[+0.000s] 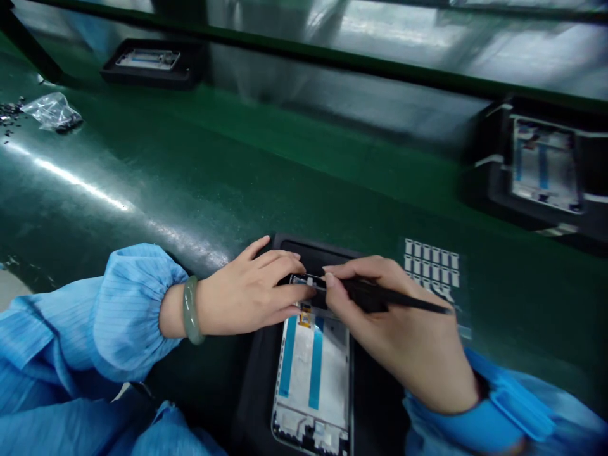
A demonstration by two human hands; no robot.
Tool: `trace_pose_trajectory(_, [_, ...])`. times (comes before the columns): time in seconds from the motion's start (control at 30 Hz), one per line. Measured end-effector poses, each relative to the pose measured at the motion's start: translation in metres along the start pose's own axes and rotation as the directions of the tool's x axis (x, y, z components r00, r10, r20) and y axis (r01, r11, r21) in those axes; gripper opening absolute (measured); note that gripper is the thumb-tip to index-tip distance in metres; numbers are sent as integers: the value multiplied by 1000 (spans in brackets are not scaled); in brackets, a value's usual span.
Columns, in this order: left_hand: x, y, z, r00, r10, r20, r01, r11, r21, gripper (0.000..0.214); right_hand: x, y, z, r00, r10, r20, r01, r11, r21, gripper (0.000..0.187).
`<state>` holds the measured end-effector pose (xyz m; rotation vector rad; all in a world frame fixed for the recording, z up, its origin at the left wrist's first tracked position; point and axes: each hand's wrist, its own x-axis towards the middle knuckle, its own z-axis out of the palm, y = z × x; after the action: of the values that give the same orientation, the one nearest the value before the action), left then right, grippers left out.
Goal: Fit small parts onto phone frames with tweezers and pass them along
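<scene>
A phone frame with blue strips lies in a black tray at the near edge of the green belt. My left hand, with a green bangle on the wrist, rests on the frame's top end, fingers stretched flat and pressing down. My right hand pinches black tweezers, whose tip meets the frame's top edge beside my left fingertips. A small orange flex connector sits just below that spot.
A sheet of small white stickers lies right of my hands. Two more black trays with phone frames sit on the belt, one at the far left and one at the right. A plastic bag with small parts lies far left.
</scene>
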<state>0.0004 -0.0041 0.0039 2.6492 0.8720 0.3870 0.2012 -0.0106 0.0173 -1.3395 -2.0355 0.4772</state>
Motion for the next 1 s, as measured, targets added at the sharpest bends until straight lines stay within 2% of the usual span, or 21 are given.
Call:
trace_pose_trajectory(0.1, [-1,1,-2,1000,12,19,-12,1000,-19,35,0,0,0,1000,-4,8,5,1000,-16,3])
trace_pose_trajectory(0.23, [-1,4,-4,999,2,41,0,999,-38,41,-3,13,0,977,209,-35,-198,960,195,9])
trace_pose_trajectory(0.33, [-1,5,-4,999,0,47,2,999,-35,39,-6,19,1,954,295,-48,-265,909,320,12])
trace_pose_trajectory(0.47, [0,6,-3,999,-7,50,9,999,-35,40,-9,19,3,967,254,-35,-230,919,321,12])
trace_pose_trajectory(0.77, [0,6,-2,999,-7,43,8,1000,-24,40,-4,11,4,996,69,-57,-64,995,78,6])
trace_pose_trajectory(0.87, [0,6,-1,999,-6,51,7,1000,-19,41,-3,9,4,999,5,-40,-3,998,61,7])
trace_pose_trajectory(1.0, [0,6,-2,999,-7,51,8,1000,-20,41,-4,13,2,998,34,-58,-29,996,79,8])
